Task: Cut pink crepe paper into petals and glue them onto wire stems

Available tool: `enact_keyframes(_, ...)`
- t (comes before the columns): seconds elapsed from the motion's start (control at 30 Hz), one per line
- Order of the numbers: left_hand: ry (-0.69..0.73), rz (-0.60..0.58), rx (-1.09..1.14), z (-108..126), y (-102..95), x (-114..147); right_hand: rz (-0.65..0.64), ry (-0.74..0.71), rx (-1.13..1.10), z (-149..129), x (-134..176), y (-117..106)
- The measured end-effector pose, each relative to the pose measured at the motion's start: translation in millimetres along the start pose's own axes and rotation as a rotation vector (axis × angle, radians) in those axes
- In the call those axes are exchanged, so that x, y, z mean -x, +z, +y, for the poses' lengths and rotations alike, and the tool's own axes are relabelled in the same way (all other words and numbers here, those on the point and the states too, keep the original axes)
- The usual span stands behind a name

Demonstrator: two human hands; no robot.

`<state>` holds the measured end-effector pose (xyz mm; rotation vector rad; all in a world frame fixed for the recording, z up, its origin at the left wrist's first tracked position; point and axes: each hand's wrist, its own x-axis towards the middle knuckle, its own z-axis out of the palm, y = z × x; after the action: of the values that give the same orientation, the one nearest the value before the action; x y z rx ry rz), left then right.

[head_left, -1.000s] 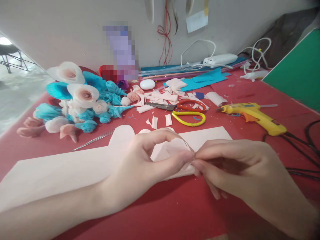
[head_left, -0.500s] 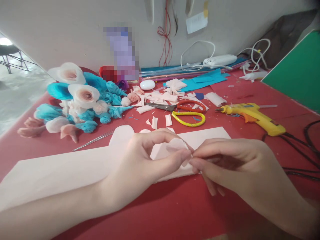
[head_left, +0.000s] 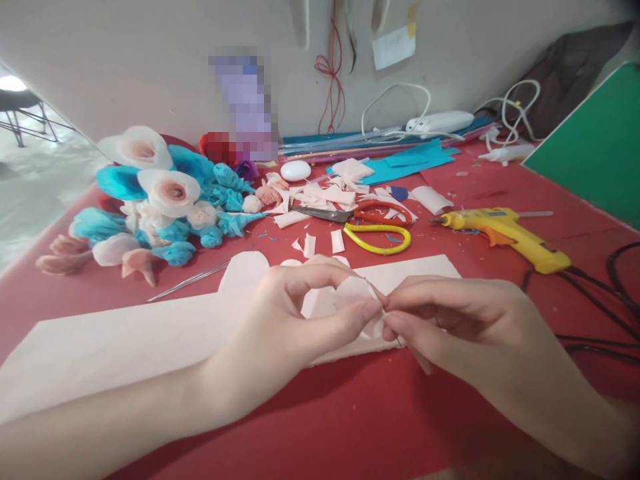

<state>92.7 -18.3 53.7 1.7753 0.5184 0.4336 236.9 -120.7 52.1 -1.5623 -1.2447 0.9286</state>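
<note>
Between thumb and fingers, my left hand [head_left: 310,313] pinches a pale paper petal [head_left: 356,293]. A thin wire [head_left: 399,341] runs along the petal's right edge and sticks out below. My right hand [head_left: 460,320] is closed at that same edge, thumb and forefinger pinching the wire against the paper; the exact grip is partly hidden by the fingers. Under both hands lies a long pale paper strip [head_left: 125,347], with rounded cut petals [head_left: 245,270] at its far edge. Several loose wires [head_left: 190,280] rest just beyond the strip.
Crepe-paper flowers [head_left: 170,193] in blue, white and pink are heaped at the left. Scissors [head_left: 377,230] with red and yellow handles lie among paper scraps [head_left: 327,193]. A yellow glue gun [head_left: 510,233] with a black cord sits at the right, near a green board [head_left: 595,147].
My right hand has shifted slightly, its lower fingers tucking in. The petal has turned a little, showing more of its face, and the wire end shows more clearly below.
</note>
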Motion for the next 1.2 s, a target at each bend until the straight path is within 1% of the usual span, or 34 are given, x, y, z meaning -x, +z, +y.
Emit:
enact_keyframes(0.13,0.006,-0.001,0.031,-0.9,0.0,-0.6,-0.017,0.022,-0.043,1.8,0.5,0.3)
enact_keyframes(0.23,-0.016,-0.010,0.087,-2.2,-0.8,-0.1,-0.009,0.063,-0.136,2.3,-1.1,0.9)
enact_keyframes(0.33,-0.025,-0.017,0.132,-2.8,-1.0,0.7,-0.037,0.077,-0.223,1.0,-3.6,0.6)
enact_keyframes(0.43,-0.051,-0.001,0.139,-2.3,-0.2,0.9,-0.086,0.040,-0.202,-0.7,-4.8,-0.6)
enact_keyframes(0.53,-0.077,0.030,0.141,-1.6,0.7,1.0,-0.067,-0.015,-0.127,-0.8,-4.1,-1.5)
enact_keyframes(0.67,-0.105,0.018,0.152,-1.1,0.9,2.1,-0.030,-0.049,-0.054,1.1,-2.1,-0.8)
enact_keyframes(0.83,-0.119,0.004,0.146,-1.4,1.2,2.6,-0.063,-0.007,-0.100,2.5,-1.1,0.0)
enact_keyframes(1.2,-0.130,0.013,0.083,-0.4,1.5,0.8,-0.073,0.050,-0.168,5.0,-1.8,1.6)
